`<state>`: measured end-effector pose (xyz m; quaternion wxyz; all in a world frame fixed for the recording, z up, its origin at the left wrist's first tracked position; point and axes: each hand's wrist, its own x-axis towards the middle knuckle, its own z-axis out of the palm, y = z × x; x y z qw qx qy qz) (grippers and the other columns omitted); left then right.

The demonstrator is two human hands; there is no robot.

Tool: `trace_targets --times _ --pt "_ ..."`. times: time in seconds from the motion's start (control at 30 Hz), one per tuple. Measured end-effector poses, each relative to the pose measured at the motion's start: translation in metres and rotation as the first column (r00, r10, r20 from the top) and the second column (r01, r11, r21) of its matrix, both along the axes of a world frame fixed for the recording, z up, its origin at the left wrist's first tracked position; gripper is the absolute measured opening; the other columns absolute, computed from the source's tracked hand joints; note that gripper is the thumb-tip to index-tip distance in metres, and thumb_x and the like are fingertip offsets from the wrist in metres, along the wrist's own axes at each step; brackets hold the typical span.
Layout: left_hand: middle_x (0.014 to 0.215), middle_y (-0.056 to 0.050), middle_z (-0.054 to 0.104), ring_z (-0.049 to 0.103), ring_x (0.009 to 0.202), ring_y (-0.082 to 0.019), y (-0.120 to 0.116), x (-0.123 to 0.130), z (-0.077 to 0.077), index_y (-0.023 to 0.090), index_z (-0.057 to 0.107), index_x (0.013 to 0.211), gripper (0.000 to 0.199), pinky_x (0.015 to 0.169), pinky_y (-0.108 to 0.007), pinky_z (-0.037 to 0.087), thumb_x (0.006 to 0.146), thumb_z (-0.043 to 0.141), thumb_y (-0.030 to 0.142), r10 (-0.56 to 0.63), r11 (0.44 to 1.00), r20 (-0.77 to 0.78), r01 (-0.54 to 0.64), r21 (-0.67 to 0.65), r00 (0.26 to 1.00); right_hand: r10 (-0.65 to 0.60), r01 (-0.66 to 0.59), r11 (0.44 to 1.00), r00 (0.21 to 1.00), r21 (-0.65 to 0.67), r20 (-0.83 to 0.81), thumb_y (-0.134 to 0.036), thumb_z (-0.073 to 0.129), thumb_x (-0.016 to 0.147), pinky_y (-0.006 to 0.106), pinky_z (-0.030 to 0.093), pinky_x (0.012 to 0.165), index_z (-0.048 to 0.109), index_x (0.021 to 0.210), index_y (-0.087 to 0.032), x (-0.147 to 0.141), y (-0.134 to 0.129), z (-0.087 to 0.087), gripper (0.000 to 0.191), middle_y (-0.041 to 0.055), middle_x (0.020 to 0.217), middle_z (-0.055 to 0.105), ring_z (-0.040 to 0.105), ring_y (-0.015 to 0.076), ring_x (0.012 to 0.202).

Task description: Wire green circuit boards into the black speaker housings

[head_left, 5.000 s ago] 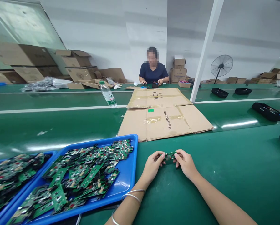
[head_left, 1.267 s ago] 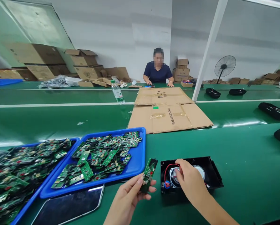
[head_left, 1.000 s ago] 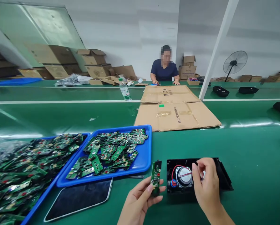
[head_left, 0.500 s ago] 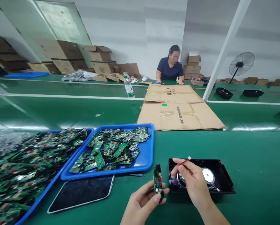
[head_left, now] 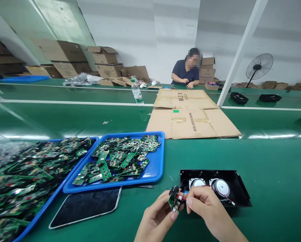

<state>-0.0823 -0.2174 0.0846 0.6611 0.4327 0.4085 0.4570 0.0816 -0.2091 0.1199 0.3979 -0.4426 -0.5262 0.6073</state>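
My left hand (head_left: 156, 216) is closed around a small green circuit board (head_left: 174, 199), tilted, with black parts along its upper edge. My right hand (head_left: 205, 205) pinches a red-and-black wire with a white connector (head_left: 180, 198) at its end. That connector is up against the board; whether it sits in a socket I cannot tell. Just beyond my hands lies an open black speaker case (head_left: 237, 188) with two round speakers (head_left: 221, 187) inside. A second red wire with a white plug (head_left: 232, 203) rests over the case's right part. My right hand hides the case's near left side.
Left of my hands, a blue tray (head_left: 160, 161) and another blue tray (head_left: 55, 188) hold piled circuit boards. A dark tablet (head_left: 87, 206) lies before them. Flattened cardboard (head_left: 193, 122), a water bottle (head_left: 137, 92) and a person (head_left: 185, 72) are across the table.
My right hand has brought the wire's connector down and left to the circuit board. My left hand has turned the board and shifted slightly right. The person opposite has moved their hands.
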Motion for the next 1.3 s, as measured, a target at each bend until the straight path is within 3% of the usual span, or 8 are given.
trace_targets --times 0.2,0.37,0.67,0.9,1.07,1.17,1.3 --pt "0.102 -0.005 0.069 0.061 0.099 -0.026 0.000 0.006 0.007 0.028 0.074 0.093 0.025 0.086 -0.030 0.051 0.069 0.074 0.032 0.059 0.996 -0.012 -0.058 0.073 0.998 -0.041 0.036 0.998 0.991 0.045 0.130 -0.030 0.044 0.077 0.023 0.024 0.047 0.043 0.055 -0.018 0.000 -0.003 -0.002 0.025 -0.0040 0.051 0.035 0.032 0.0098 0.051" --pt "0.101 -0.005 0.068 0.062 0.095 -0.022 0.001 0.000 0.013 0.029 0.074 0.094 0.021 0.081 -0.024 0.051 0.073 0.070 0.026 -0.024 0.986 -0.104 0.041 0.162 0.994 -0.061 0.029 0.990 0.969 0.138 0.241 -0.022 0.043 0.077 0.022 0.021 0.044 0.036 0.055 -0.019 0.001 -0.005 -0.003 0.023 -0.0060 0.050 0.030 0.028 0.0077 0.047" --pt "0.090 -0.003 0.067 0.060 0.082 -0.018 0.007 -0.005 0.016 0.029 0.074 0.086 0.015 0.073 -0.021 0.050 0.072 0.071 0.025 -0.032 0.963 -0.177 0.077 0.257 0.984 -0.058 0.008 0.976 0.972 0.218 0.226 -0.026 0.043 0.082 0.020 0.023 0.044 0.046 0.061 -0.017 -0.003 -0.006 -0.003 0.023 -0.0049 0.052 0.035 0.032 0.0079 0.048" --pt "0.081 -0.003 0.065 0.058 0.076 -0.018 0.009 -0.003 0.024 0.028 0.075 0.089 0.020 0.069 -0.022 0.048 0.070 0.072 0.036 -0.110 0.968 -0.150 0.140 0.210 0.983 -0.012 -0.037 0.981 0.969 0.193 0.245 -0.028 0.043 0.083 0.020 0.025 0.046 0.050 0.061 -0.017 0.001 -0.006 -0.005 0.025 -0.0038 0.053 0.040 0.034 0.0084 0.050" --pt "0.081 -0.004 0.066 0.060 0.079 -0.020 0.010 -0.005 0.016 0.027 0.075 0.091 0.027 0.073 -0.024 0.050 0.068 0.073 0.042 -0.137 0.971 -0.187 0.170 0.170 0.973 -0.026 -0.028 0.975 0.970 0.218 0.240 -0.025 0.043 0.081 0.020 0.025 0.046 0.043 0.058 -0.017 0.001 -0.007 -0.005 0.024 -0.0047 0.052 0.037 0.034 0.0079 0.050" --pt "0.094 -0.007 0.069 0.061 0.092 -0.026 0.007 -0.010 0.008 0.026 0.074 0.094 0.037 0.082 -0.030 0.051 0.065 0.073 0.047 -0.141 0.979 -0.280 0.175 0.100 0.950 -0.056 -0.005 0.968 0.970 0.249 0.236 -0.024 0.043 0.080 0.020 0.026 0.046 0.040 0.056 -0.018 -0.003 -0.007 -0.007 0.025 -0.0042 0.052 0.040 0.035 0.0080 0.049" --pt "0.108 -0.006 0.070 0.059 0.100 -0.030 0.002 -0.013 0.008 0.031 0.069 0.105 0.050 0.092 -0.037 0.045 0.060 0.074 0.052 -0.046 0.989 -0.480 0.109 0.104 0.876 -0.091 -0.041 0.924 0.942 0.381 0.323 -0.023 0.044 0.079 0.022 0.031 0.049 0.040 0.052 -0.019 -0.004 -0.008 -0.005 0.028 -0.0039 0.049 0.040 0.037 0.0092 0.048"
